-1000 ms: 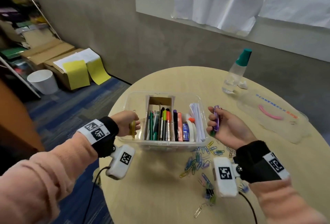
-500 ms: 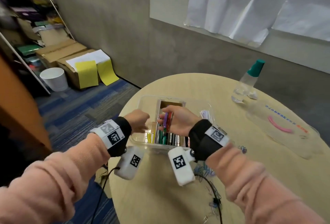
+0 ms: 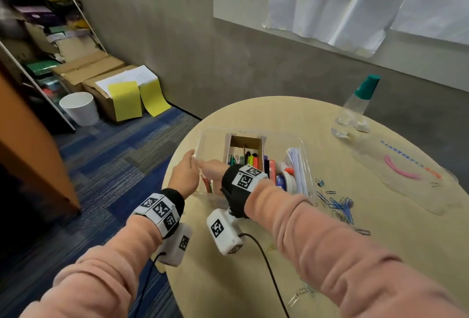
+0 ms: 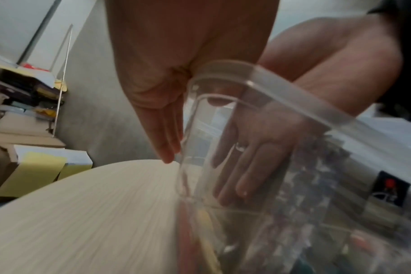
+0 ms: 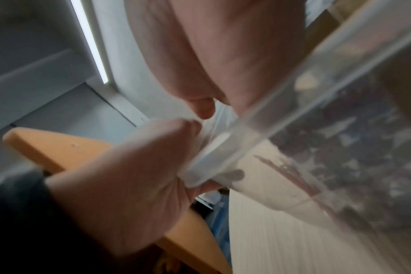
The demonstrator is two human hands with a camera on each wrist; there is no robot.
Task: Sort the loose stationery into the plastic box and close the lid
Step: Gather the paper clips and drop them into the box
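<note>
I have both hands at the plastic box's (image 3: 250,137) left end: left hand (image 3: 184,175) flat, fingers straight, outside its wall; right hand (image 3: 212,168) reaches inside, fingers extended. Loose paper clips (image 3: 338,203) lie right of the box on the surface (image 3: 266,279), nearer my right hand; the lid (image 3: 406,173) lies farther right.
</note>
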